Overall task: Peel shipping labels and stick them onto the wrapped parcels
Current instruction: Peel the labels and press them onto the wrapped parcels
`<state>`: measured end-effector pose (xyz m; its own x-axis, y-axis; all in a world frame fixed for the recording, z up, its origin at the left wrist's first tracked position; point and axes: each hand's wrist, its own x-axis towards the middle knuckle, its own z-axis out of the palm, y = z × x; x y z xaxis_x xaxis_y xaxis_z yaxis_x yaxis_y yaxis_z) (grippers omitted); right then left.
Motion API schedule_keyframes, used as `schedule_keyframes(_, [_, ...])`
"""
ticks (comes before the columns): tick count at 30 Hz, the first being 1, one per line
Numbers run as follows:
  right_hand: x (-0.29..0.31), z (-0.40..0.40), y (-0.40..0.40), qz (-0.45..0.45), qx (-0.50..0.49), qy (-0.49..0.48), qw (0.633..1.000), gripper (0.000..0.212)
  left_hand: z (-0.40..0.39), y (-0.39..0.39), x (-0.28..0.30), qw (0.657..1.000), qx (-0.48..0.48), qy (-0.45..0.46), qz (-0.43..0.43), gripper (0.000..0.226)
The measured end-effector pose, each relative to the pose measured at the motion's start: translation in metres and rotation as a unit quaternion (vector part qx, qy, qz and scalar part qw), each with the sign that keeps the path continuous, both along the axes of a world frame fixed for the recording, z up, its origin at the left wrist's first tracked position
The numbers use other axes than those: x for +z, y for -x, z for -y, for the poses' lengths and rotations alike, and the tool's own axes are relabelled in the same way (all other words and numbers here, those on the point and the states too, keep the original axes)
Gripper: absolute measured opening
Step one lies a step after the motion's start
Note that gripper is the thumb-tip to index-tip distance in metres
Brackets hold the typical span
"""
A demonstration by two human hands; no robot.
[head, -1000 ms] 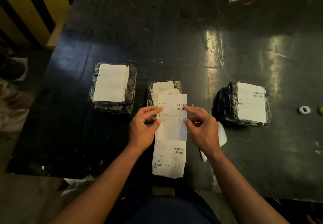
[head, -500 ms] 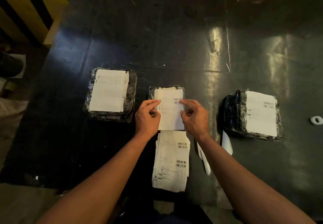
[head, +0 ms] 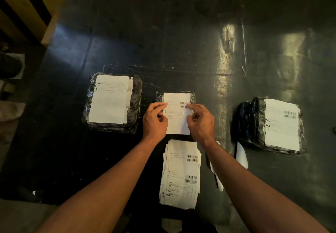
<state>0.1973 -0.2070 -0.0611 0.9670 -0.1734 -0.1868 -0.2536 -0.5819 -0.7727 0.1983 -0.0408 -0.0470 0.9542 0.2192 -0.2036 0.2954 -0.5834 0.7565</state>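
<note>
On the dark desk (head: 181, 41) three wrapped parcels lie in a row, and the middle parcel (head: 160, 97) is almost wholly covered by a shipping label (head: 177, 118) that the two hands hold flat over it. The left hand (head: 154, 121) grips the label's left edge, its fingers curled with the tips on the paper, while the right hand (head: 201, 121) pinches the right edge just below the barcode; the label spans the gap between them, its near end reaching past the parcel toward the person. To the left, apart from the hands, the left parcel (head: 134, 105) carries a white label on top. Well off to the right, the right parcel (head: 254, 123) also bears a label with a barcode. Just nearer than the hands, between the forearms, a stack of labels (head: 180, 174) lies on the desk, its sheets slightly fanned. Strips of white backing paper (head: 241, 155) lie beside and partly under the right forearm.
</note>
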Motion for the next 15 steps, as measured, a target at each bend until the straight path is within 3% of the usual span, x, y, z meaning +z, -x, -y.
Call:
schedule_keyframes(10, [-0.0037,-0.0046,-0.0065,-0.007,0.03,0.03,0.999,0.043,-0.0013,-0.0029,-0.0032,1.0,-0.015,-0.015,-0.002,0.052])
schedule_keyframes(15, [0.0005,-0.0069,-0.0068,0.005,0.066,0.099,0.993,0.046,-0.0019,0.0005,-0.007,0.998,-0.05,-0.041,0.001,0.053])
